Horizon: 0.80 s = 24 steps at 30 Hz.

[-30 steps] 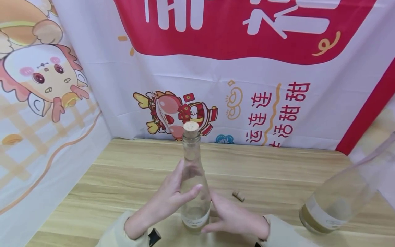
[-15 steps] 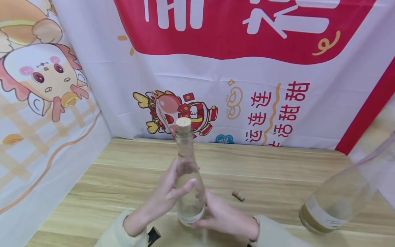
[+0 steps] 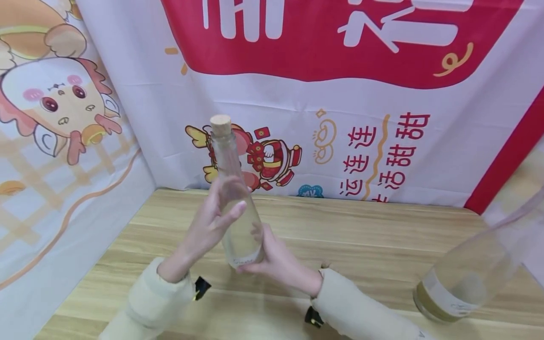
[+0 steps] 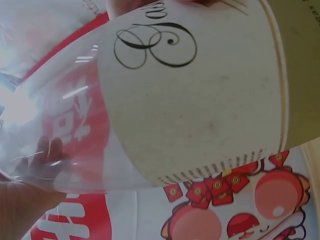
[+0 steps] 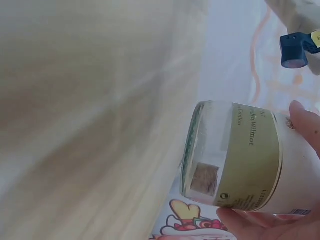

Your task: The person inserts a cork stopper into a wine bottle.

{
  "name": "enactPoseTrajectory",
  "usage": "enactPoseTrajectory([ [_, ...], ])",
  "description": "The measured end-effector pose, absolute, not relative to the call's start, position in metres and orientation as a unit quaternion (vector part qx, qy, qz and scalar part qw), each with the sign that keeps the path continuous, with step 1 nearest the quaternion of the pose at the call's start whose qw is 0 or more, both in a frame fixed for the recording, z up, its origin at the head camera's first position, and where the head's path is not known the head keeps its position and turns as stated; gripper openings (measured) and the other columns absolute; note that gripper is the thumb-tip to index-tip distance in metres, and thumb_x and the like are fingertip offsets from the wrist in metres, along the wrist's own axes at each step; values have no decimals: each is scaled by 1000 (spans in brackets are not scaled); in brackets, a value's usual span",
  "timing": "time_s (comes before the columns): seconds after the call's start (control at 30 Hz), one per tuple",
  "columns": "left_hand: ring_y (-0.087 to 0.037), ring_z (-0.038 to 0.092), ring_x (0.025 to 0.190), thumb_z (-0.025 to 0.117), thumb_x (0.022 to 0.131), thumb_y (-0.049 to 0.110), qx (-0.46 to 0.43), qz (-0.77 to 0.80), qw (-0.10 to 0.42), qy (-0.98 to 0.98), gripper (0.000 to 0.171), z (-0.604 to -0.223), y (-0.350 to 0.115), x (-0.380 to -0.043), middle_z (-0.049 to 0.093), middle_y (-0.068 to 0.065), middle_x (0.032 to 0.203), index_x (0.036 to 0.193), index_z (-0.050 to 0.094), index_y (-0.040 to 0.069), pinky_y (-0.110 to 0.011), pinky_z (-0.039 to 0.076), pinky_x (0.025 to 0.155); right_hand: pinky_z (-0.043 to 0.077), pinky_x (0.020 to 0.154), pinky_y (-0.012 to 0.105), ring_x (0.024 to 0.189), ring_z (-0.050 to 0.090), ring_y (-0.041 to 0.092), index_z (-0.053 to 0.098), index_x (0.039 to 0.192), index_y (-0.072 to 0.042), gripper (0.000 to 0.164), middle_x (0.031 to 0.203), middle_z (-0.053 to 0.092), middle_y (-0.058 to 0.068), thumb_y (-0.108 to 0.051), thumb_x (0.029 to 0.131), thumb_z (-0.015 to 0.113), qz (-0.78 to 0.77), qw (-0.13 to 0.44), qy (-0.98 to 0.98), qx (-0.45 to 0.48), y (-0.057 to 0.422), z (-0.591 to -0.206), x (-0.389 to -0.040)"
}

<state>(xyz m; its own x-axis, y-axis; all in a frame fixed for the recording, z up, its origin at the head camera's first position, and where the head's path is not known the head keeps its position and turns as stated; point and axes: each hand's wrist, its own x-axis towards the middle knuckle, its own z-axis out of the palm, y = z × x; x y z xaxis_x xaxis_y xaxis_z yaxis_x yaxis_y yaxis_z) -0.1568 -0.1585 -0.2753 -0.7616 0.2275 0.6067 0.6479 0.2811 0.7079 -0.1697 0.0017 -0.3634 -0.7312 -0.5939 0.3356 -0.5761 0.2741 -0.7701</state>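
A clear glass bottle [image 3: 240, 226] with a pale label is held up over the table, leaning to the left. A cork stopper [image 3: 221, 125] sits in its mouth. My left hand [image 3: 206, 231] grips the bottle's middle, thumb across the near side. Lower down, my right hand [image 3: 276, 257] holds it near the base, also seen as fingers and thumb around the label in the right wrist view. In that view a brown cork-like piece [image 5: 205, 179] shows through the glass by the base. The label [image 4: 200, 95] fills much of the left wrist view.
A second clear bottle [image 3: 459, 278] with a label stands at the right of the wooden table [image 3: 361, 236]. A small cork piece [image 3: 325, 265] peeks out beside my right sleeve. Printed cloths [image 3: 263, 89] hang behind and at the left.
Both hands have moved up and to the left with the bottle, which has risen from the table and tilted left. My right sleeve now covers most of the small cork piece.
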Motion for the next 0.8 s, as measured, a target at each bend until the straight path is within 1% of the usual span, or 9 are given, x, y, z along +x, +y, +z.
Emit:
enactPoseTrajectory([
  [0.07,-33,54,107,53,85,7,-277,-524,208,-778,44,-270,-162,-166,55,-23,114,124,37,-5,-51,44,90,42,96,32,113,50,19,23,139,-9,93,129,46,9,-14,68,82,-503,16,784,-362,-5,-359,-178],
  [0.2,-34,54,106,54,85,8,-276,-523,214,-777,46,-261,-170,-186,55,-25,114,124,37,-6,-50,45,88,40,98,32,116,48,17,23,140,-15,94,131,44,4,-8,67,81,-535,14,768,-352,-19,-352,-195],
  [0.27,-34,53,107,53,85,8,-280,-532,208,-772,49,-258,-173,-196,54,-25,115,129,34,-5,-50,45,89,40,98,32,116,48,17,23,140,-16,93,131,45,3,-8,68,81,-540,10,769,-343,-25,-350,-203],
  [0.43,-34,50,111,50,87,5,-293,-543,195,-763,56,-258,-184,-219,52,-26,117,136,26,-4,-47,42,95,41,97,32,115,49,19,28,139,-13,88,129,47,5,-7,68,80,-537,-7,780,-321,-36,-348,-222],
  [0.5,-35,50,111,49,88,4,-292,-540,193,-765,54,-260,-188,-227,52,-27,116,136,26,-5,-47,41,95,41,96,32,114,49,20,30,137,-10,86,128,48,7,-6,69,80,-534,-14,788,-308,-41,-349,-229],
  [0.6,-34,50,111,48,90,5,-279,-530,192,-778,51,-265,-194,-239,52,-27,117,135,26,-6,-47,42,94,42,95,32,112,51,21,33,136,-6,83,125,50,8,-8,69,81,-529,-17,799,-286,-47,-353,-238],
  [0.7,-34,50,110,49,92,4,-258,-527,187,-788,50,-271,-200,-249,51,-28,118,136,26,-5,-46,44,91,44,92,31,107,53,21,35,134,-4,80,121,53,10,-8,68,81,-529,-8,805,-270,-55,-360,-246],
  [0.8,-33,50,110,49,92,5,-233,-525,182,-798,52,-278,-205,-256,52,-26,118,137,26,-5,-39,46,87,45,91,30,105,54,22,35,133,-4,80,120,54,12,-7,67,81,-533,3,806,-258,-64,-368,-254],
])
